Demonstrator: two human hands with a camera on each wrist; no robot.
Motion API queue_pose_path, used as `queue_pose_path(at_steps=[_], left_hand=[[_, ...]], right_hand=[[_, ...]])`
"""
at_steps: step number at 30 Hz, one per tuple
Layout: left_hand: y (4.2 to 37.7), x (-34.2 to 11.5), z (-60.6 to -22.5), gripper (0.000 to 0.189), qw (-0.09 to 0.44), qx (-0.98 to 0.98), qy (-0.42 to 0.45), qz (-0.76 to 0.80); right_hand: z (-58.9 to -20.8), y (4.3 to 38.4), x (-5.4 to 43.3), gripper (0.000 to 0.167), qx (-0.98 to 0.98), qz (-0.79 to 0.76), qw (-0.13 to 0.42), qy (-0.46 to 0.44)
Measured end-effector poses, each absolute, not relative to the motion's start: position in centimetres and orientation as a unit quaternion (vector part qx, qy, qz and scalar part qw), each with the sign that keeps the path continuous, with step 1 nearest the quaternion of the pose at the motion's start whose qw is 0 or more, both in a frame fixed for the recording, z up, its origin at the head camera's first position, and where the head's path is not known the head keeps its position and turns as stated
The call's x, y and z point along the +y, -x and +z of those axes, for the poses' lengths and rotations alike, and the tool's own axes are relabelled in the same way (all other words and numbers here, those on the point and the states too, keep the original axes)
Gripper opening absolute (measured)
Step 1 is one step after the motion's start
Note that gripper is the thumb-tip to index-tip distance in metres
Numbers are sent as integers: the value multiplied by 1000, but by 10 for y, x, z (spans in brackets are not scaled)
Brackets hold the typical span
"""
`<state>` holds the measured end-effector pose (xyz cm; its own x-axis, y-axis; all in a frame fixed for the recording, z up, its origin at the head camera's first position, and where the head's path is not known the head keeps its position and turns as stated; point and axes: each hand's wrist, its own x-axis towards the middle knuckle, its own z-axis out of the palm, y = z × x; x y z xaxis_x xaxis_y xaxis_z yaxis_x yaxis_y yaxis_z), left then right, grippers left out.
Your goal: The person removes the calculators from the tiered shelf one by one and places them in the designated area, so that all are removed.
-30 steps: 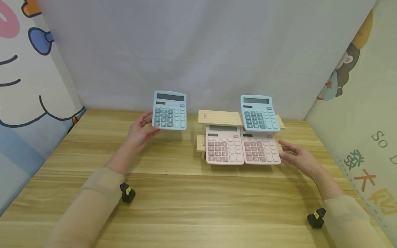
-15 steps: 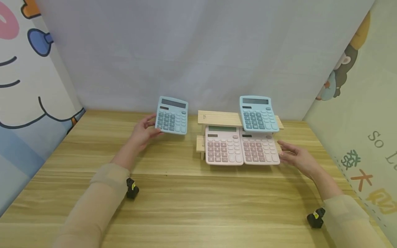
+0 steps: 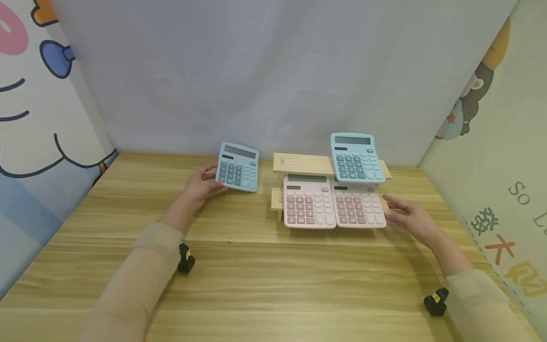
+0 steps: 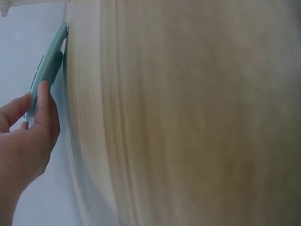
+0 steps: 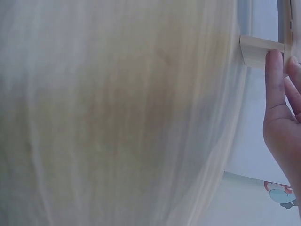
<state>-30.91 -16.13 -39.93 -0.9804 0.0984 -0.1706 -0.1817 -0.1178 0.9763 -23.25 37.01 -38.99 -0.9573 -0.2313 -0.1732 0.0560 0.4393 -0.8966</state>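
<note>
My left hand [image 3: 200, 187] pinches a light blue calculator [image 3: 237, 167] by its lower left edge. The left wrist view shows the calculator [image 4: 44, 68] edge-on, its lower end between thumb and fingers [image 4: 43, 101], slanted near the wooden tabletop. My right hand [image 3: 412, 219] reaches to the right end of a small two-tier wooden stand [image 3: 304, 163], fingers fairly straight. In the right wrist view its fingertips lie right at a wooden piece [image 5: 258, 52] of the stand. Another blue calculator [image 3: 358, 159] leans on the upper tier, at the right.
Two pink calculators, one at left [image 3: 309, 202] and one at right [image 3: 360, 206], stand side by side on the lower tier. The wooden table [image 3: 273, 280] runs back to a pale curtain [image 3: 256, 71]. A cartoon-printed panel [image 3: 34, 133] is at left, a green printed wall [image 3: 495, 156] at right.
My left hand has lowered the blue calculator toward the table and moved it slightly right, tilting it back. The right hand and the calculators on the stand look unchanged.
</note>
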Motion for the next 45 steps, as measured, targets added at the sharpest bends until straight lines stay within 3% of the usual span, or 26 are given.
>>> queue_pose_path(at_steps=[8,23,45], left_hand=[[320,-165,-405,75,97,710,36,697],[340,-190,-425,66,64,905,-99,408],[331,-192,-416,64,35,942,-140,303]], right_hand=[[-393,235,373,69,840,-523,138,48],[-396,237,374,69,840,-522,137,49],[-395,238,374,69,844,-516,138,52]])
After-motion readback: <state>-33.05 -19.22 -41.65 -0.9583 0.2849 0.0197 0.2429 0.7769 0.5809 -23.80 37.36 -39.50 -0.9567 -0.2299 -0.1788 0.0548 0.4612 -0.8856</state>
